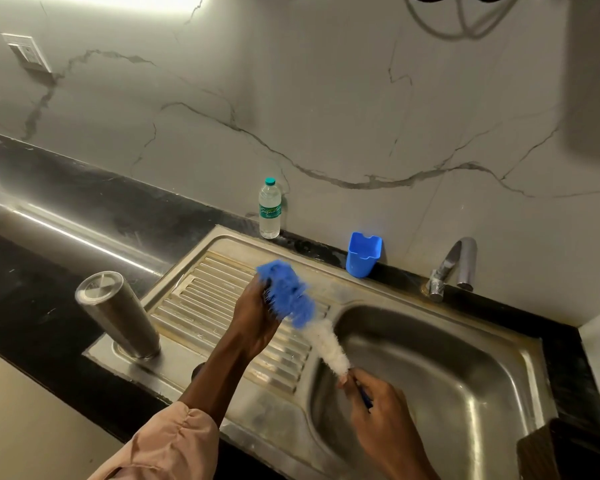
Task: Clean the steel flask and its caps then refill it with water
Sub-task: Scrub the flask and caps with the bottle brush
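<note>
Ribbed steel sink point(243, 332): R hand point(378, 405) grips fluffy blue/white bottle brush point(302, 313).

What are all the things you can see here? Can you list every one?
steel flask: one, silver, standing upside down on the left end of the drainboard
bottle brush: one, blue and white bristles, held over the sink edge
water bottle: one, clear with green cap, upright by the wall
cup: one, blue, on the counter behind the sink
tap: one, silver, behind the basin
sink: one, steel, with a ribbed drainboard
switch plate: one, white, on the wall
left hand: holds the blue bristle end
right hand: grips the brush handle
</note>
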